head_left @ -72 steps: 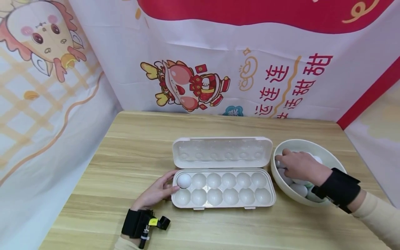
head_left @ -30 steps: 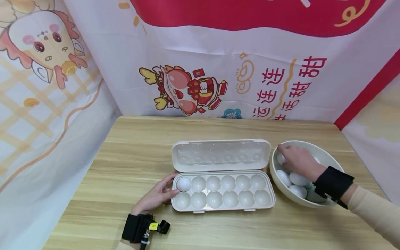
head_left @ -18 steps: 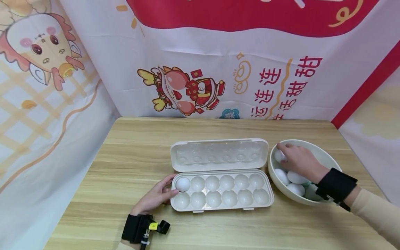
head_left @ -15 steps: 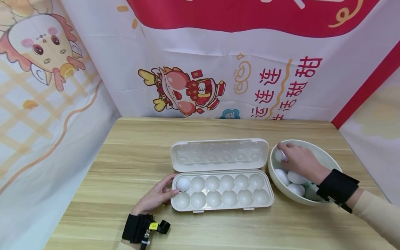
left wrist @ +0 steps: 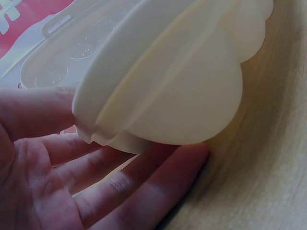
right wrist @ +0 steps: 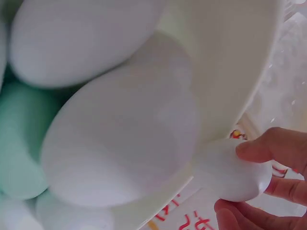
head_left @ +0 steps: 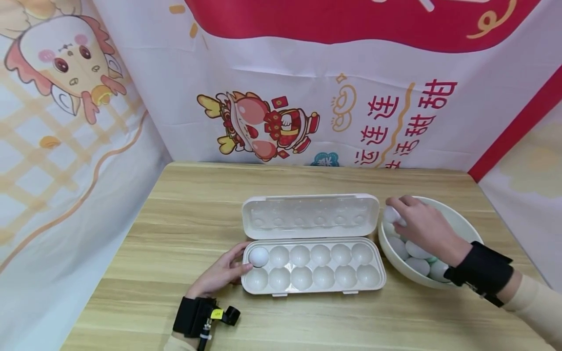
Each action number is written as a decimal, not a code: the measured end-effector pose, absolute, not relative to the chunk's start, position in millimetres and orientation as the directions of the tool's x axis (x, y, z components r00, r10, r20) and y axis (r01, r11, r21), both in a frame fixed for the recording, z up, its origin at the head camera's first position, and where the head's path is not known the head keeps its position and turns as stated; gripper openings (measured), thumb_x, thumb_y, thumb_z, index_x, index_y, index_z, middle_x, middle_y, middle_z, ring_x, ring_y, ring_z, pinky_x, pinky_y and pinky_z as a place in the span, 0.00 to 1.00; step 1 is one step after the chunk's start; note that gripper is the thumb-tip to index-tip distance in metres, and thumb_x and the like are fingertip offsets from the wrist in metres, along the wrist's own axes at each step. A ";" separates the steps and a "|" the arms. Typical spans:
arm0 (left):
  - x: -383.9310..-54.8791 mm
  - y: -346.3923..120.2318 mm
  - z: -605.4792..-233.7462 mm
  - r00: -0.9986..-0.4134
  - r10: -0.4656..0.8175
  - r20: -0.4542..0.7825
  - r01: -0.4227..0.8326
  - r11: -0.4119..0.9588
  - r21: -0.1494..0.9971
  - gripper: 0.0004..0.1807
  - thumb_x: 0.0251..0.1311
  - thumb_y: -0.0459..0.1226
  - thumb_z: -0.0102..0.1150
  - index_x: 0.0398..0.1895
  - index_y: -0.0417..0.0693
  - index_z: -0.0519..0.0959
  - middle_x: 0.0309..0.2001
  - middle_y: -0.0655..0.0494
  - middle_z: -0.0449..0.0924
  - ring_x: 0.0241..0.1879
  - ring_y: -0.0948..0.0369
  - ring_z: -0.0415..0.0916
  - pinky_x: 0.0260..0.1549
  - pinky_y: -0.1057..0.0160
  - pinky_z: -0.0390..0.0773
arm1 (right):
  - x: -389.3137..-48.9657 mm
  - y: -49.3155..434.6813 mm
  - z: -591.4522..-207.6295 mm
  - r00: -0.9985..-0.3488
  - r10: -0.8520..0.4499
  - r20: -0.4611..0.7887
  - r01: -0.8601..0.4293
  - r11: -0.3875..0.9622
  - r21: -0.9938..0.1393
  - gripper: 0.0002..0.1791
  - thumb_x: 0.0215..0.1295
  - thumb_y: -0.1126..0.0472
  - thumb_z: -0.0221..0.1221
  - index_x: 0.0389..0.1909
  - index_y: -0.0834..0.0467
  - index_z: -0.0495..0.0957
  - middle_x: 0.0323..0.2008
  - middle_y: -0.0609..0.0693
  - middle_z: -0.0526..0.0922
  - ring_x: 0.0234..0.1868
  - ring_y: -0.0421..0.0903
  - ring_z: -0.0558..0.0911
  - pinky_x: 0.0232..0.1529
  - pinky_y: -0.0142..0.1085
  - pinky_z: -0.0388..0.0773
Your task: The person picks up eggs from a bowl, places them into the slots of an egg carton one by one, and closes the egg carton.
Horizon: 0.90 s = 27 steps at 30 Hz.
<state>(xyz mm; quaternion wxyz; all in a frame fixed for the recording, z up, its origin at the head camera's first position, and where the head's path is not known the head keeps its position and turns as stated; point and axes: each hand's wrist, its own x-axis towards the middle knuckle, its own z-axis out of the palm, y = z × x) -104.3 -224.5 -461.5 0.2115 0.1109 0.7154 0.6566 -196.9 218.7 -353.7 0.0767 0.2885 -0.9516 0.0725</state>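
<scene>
My right hand [head_left: 428, 226] pinches a white egg [head_left: 392, 215] between thumb and fingers, above the left rim of the cream bowl [head_left: 463, 219]. In the right wrist view that egg [right wrist: 232, 170] shows close beside the bowl wall. My left hand [head_left: 221, 270] holds the left end of an open white egg box [head_left: 313, 266]; in the left wrist view the thumb lies at the rim of the box [left wrist: 182, 96] and the fingers reach under it. One white egg [head_left: 259, 256] sits in the back left cup, by my left thumb.
Several white eggs [head_left: 417, 265] and a green one [right wrist: 24, 139] lie in the bowl. The lid [head_left: 311, 217] of the box is folded back behind it. All stand on a wooden table [head_left: 193, 214], with printed cloth [head_left: 175, 97] hanging behind and at the sides.
My right hand has raised the white egg from inside the bowl to its left rim. My left hand has stayed at the egg box. The head view has shifted slightly.
</scene>
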 end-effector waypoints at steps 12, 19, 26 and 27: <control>-105.7 -223.1 -459.4 -0.888 0.433 -0.153 -0.112 0.120 0.986 0.30 0.63 0.33 0.51 0.67 0.42 0.54 0.62 0.30 0.57 0.50 0.45 0.72 0.37 0.60 0.80 | -178.3 198.7 -343.0 -0.773 -0.570 0.278 -0.607 0.792 -0.066 0.31 0.37 0.63 0.73 0.47 0.58 0.74 0.37 0.62 0.77 0.34 0.54 0.76 0.28 0.46 0.82; -105.6 -224.2 -459.2 -0.887 0.439 -0.142 -0.102 0.113 0.988 0.30 0.63 0.33 0.52 0.67 0.41 0.54 0.61 0.30 0.58 0.49 0.47 0.73 0.37 0.60 0.80 | -169.0 186.1 -344.0 -0.742 -0.599 0.300 -0.649 0.754 -0.098 0.29 0.38 0.64 0.71 0.46 0.56 0.74 0.36 0.60 0.73 0.23 0.49 0.74 0.19 0.39 0.78; -105.7 -224.4 -461.0 -0.892 0.420 -0.167 -0.124 0.127 0.984 0.31 0.62 0.34 0.53 0.67 0.43 0.54 0.63 0.29 0.57 0.44 0.50 0.76 0.35 0.61 0.81 | -164.7 171.2 -353.1 -0.694 -0.644 0.322 -0.700 0.709 -0.090 0.27 0.38 0.64 0.70 0.45 0.55 0.75 0.35 0.56 0.71 0.19 0.44 0.70 0.16 0.34 0.73; -105.4 -224.3 -461.4 -0.891 0.420 -0.170 -0.129 0.124 0.984 0.31 0.62 0.34 0.53 0.67 0.43 0.54 0.63 0.29 0.58 0.44 0.50 0.76 0.35 0.61 0.81 | -164.0 168.8 -354.5 -0.689 -0.651 0.318 -0.705 0.703 -0.087 0.27 0.38 0.64 0.70 0.45 0.55 0.75 0.35 0.55 0.71 0.21 0.45 0.71 0.17 0.34 0.74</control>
